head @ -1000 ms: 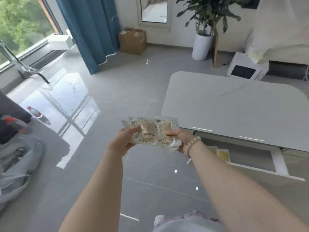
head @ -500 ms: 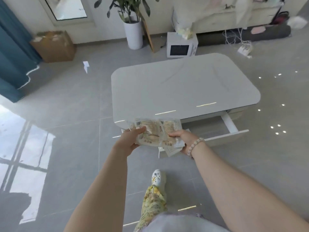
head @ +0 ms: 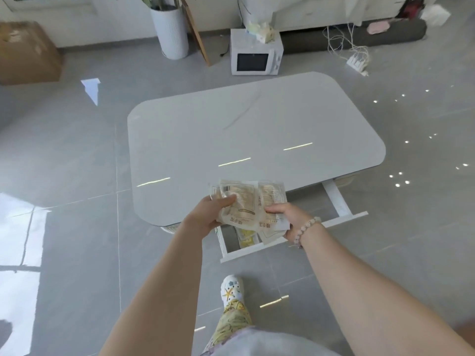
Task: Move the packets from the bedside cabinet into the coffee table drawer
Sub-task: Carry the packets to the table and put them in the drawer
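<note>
Clasping the packets (head: pixel 246 201), left hand (head: pixel 208 218) and right hand (head: pixel 290 219), over table (head: pixel 231 129) edge and open drawer (head: pixel 257 251).

One table (head: pixel 244 129), one drawer (head: pixel 336 201)

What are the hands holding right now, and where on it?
The packets, fanned together: left hand grips their left edge, right hand their right edge.

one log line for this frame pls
stage: packets at drawer, not yet in | left hand: grips packets | right hand: grips packets | drawer: open under coffee table, yellow item inside
</note>
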